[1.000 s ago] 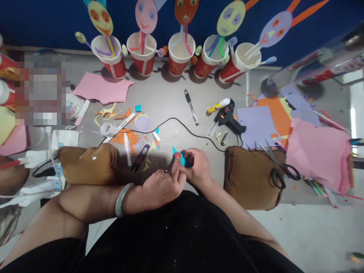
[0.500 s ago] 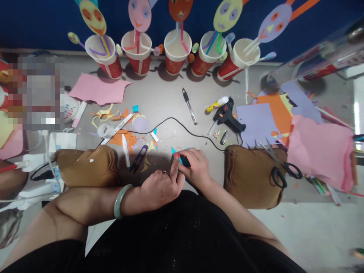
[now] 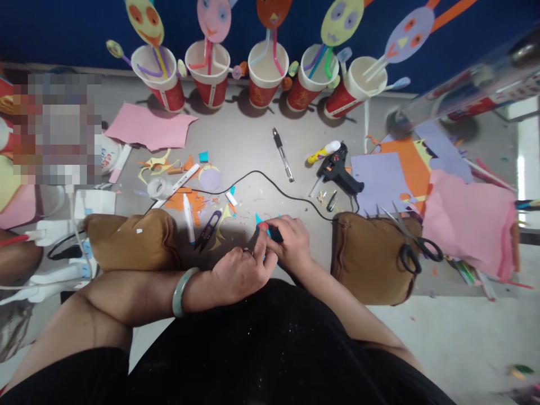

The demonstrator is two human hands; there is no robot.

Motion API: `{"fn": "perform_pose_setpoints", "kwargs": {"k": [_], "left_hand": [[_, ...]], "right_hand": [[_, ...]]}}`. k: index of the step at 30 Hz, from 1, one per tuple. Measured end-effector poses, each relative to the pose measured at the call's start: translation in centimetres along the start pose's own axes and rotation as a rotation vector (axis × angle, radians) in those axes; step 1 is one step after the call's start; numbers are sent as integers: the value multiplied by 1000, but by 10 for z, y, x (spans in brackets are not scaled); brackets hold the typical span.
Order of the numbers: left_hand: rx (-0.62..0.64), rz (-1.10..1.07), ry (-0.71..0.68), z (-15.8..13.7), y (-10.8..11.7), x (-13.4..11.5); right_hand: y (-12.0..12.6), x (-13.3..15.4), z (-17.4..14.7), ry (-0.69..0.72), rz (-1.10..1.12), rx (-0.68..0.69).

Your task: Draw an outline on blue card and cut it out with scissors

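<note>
Blue paper (image 3: 260,219): small, pointy tip, mostly hid by fingers, nr the table's (image 3: 244,140) front edge, by the person's tummy. Red round bit (image 3: 264,226) is at pointer tip of L hand (image 3: 242,271); can't tell what it is. Pointer's out straight, other L fingers curled in; can't tell if they grip. R hand (image 3: 295,242): thumb & fingers bent at paper's R side, dark gap btwn; can't tell if they pinch. Hands touch.

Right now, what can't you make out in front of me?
- Head view: the full outline of the blue paper, hidden by your left hand and right hand.
- Head view: the top of the orange puppet face, cut off by the upper edge.
- Head view: any lettering on the pen, too small.
</note>
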State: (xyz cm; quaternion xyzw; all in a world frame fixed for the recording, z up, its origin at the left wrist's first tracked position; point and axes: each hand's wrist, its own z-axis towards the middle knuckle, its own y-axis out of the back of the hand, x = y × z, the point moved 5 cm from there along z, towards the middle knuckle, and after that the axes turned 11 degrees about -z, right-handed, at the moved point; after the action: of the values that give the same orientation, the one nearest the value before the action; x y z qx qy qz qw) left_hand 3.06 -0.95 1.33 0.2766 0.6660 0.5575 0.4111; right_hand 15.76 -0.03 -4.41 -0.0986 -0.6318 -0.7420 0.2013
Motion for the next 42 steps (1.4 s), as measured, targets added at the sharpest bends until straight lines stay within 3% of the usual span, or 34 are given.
{"fn": "perform_pose_setpoints", "kwargs": {"k": [14, 20, 22, 26, 33, 38, 42], "left_hand": [[8, 69, 22, -7, -15, -2], [112, 0, 35, -6, -15, -1], [182, -39, 51, -4, -16, 0], [250, -71, 64, -2, -16, 1], [241, -88, 46, -4, -15, 1], [201, -142, 77, -5, -19, 1], [175, -161, 80, -5, -25, 1]], "right_hand": [[-4, 2, 3, 13, -43, -43], [13, -3, 7, 110, 27, 129], [25, -6, 18, 110, -22, 156], [40, -16, 65, 27, -324, 88], [14, -41, 146, -218, -592, 309], [19, -41, 152, -160, -529, 321], [43, -18, 136, -6, -288, 149]]}}
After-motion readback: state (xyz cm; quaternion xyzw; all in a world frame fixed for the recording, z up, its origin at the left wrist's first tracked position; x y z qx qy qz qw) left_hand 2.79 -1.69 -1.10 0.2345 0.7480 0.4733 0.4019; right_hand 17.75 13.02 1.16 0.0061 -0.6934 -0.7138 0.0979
